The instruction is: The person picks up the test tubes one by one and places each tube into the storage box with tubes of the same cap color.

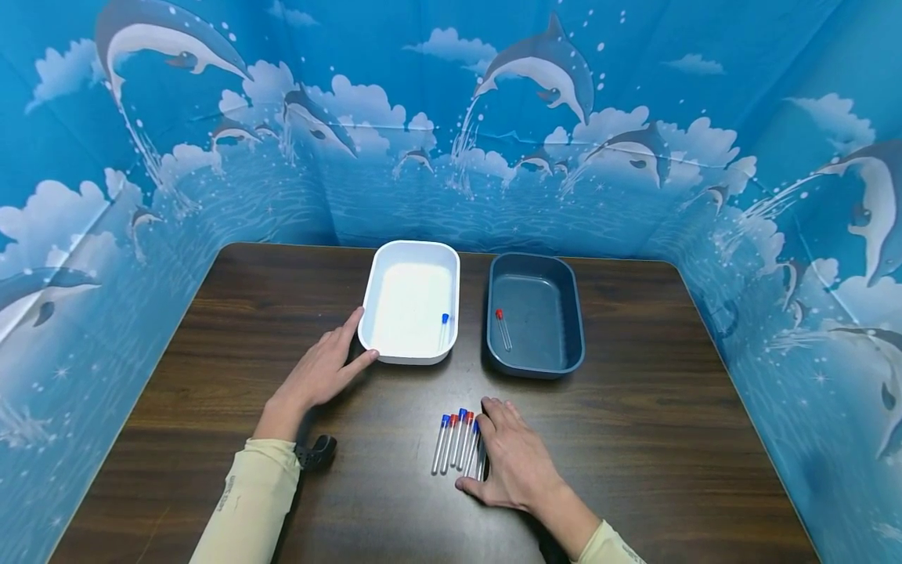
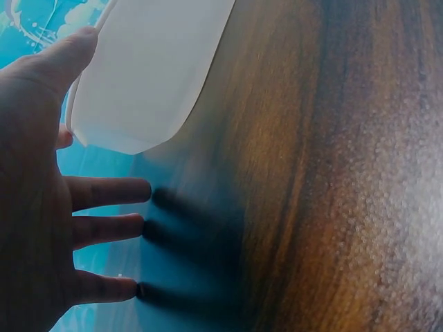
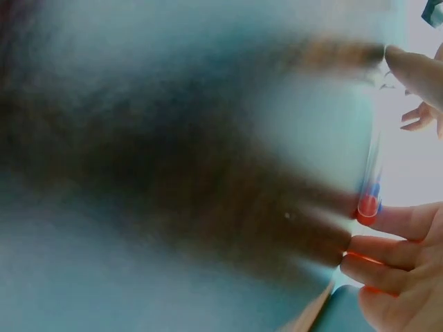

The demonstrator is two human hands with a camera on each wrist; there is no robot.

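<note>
Several clear tubes [image 1: 451,446] with blue and red caps lie side by side on the table. Along the right end of this row rests my right hand [image 1: 517,462], fingers and thumb spread and partly covering the nearest tubes. In the right wrist view a red cap [image 3: 367,207] sits right at the index fingertip. My left hand [image 1: 324,368] touches the near left corner of a white tub [image 1: 409,361], thumb and index finger at its rim. Its other fingers [image 2: 111,193] are spread toward the tabletop. Inside the white tub lies a blue-capped tube [image 1: 444,329].
A dark blue-grey tub [image 1: 535,371] stands right of the white one, with a red-capped tube [image 1: 503,329] inside. Both are near the far edge of the brown wooden table [image 1: 634,439]. A dolphin-print curtain [image 1: 437,196] hangs around the back and sides.
</note>
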